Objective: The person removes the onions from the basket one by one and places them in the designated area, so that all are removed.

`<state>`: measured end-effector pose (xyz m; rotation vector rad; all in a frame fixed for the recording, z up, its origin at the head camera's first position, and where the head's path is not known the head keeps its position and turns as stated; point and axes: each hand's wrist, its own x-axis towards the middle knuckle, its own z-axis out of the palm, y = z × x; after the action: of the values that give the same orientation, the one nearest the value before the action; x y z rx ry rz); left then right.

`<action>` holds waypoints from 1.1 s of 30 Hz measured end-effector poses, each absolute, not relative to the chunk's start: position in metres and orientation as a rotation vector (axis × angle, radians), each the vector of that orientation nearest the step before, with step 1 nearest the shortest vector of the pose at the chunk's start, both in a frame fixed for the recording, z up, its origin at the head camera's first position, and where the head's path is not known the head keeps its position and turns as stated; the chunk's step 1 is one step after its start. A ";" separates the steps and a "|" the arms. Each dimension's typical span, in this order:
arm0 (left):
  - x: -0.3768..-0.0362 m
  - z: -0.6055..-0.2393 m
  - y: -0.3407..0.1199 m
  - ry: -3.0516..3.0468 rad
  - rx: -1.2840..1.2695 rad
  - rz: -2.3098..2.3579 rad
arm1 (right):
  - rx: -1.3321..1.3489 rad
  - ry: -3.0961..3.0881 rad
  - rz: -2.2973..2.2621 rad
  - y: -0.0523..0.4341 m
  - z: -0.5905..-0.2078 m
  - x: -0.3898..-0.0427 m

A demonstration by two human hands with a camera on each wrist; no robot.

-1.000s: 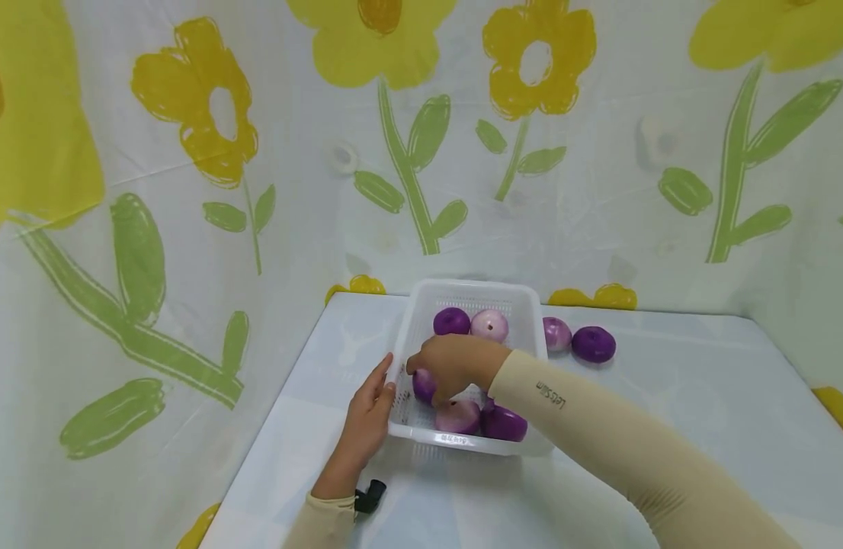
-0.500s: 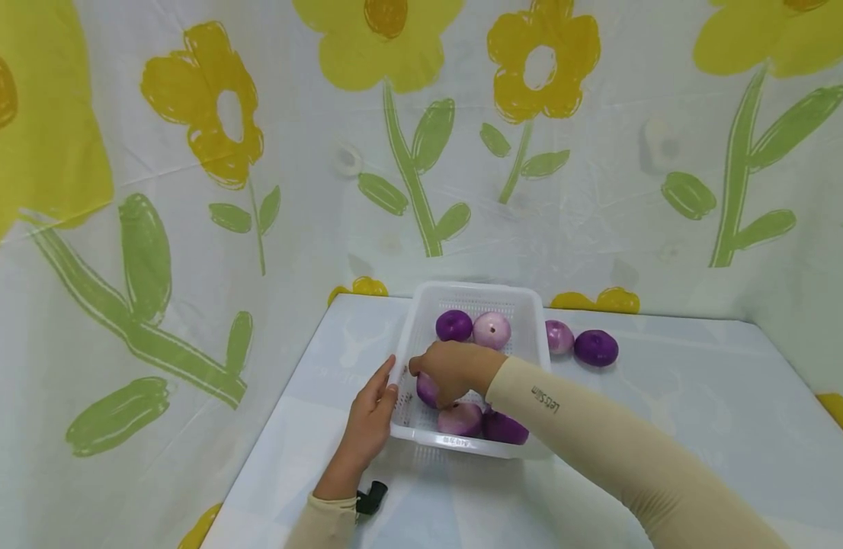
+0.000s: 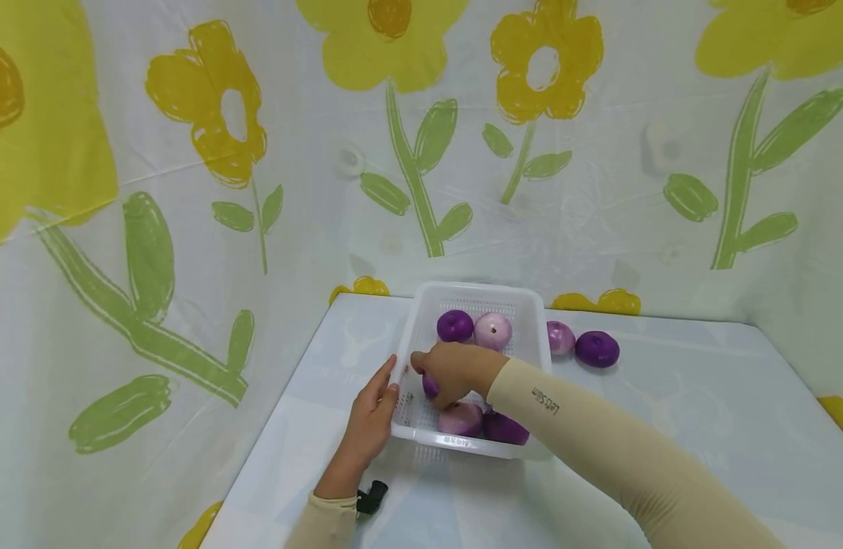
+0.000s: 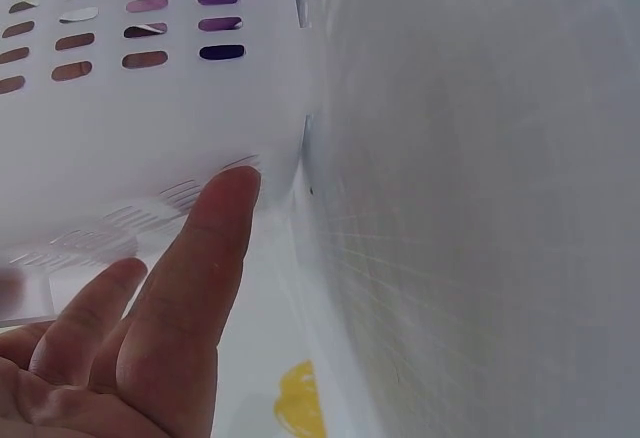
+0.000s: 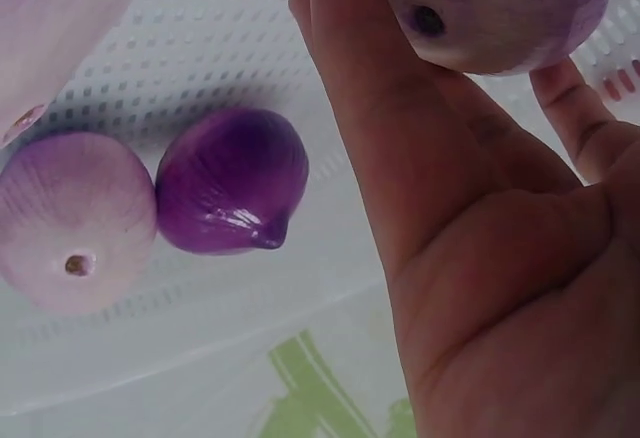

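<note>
A white perforated basket [image 3: 476, 289] sits on the table. My right hand [image 3: 449, 367] reaches into its left part and grips a purple onion [image 3: 429, 385] [image 5: 490, 8], with thumb and fingers curled round it. My left hand [image 3: 379, 393] rests with straight fingers [image 4: 205, 278] against the outside of the basket's left wall [image 4: 150, 108]. Inside lie a dark purple onion [image 3: 455, 325] [image 5: 230, 180] and a pale pink one [image 3: 493, 330] [image 5: 75, 220] at the back. A pale onion [image 3: 460, 418] and a dark one [image 3: 507, 428] lie at the front.
Two more onions lie on the table right of the basket, a pale one [image 3: 560, 338] and a dark purple one [image 3: 596, 348]. Flowered cloth [image 3: 188, 191] hangs close behind and on both sides of the pale table [image 3: 668, 427].
My right hand covers slightly more of the onion it grips, at the same spot in the basket. The left hand has stayed on the basket wall.
</note>
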<state>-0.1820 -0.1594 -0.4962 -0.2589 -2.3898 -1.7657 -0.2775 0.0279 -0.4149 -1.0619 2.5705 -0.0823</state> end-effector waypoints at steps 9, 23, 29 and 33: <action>-0.182 -0.496 -0.159 -2.400 -0.257 -1.779 | -1.032 2.545 -0.095 0.033 -0.410 -0.277; -0.184 -0.496 -0.159 -2.404 -0.229 -1.799 | -1.077 2.584 -0.052 0.038 -0.397 -0.289; -0.184 -0.497 -0.158 -2.409 -0.236 -1.800 | -1.024 2.555 -0.138 0.048 -0.392 -0.290; -0.185 -0.498 -0.157 -2.404 -0.241 -1.802 | -1.010 2.504 -0.249 0.058 -0.388 -0.291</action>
<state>-0.1847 -0.1575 -0.4982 -0.2413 -2.4038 -1.8024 -0.2907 0.0583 -0.3875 -1.0104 2.5038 -0.2485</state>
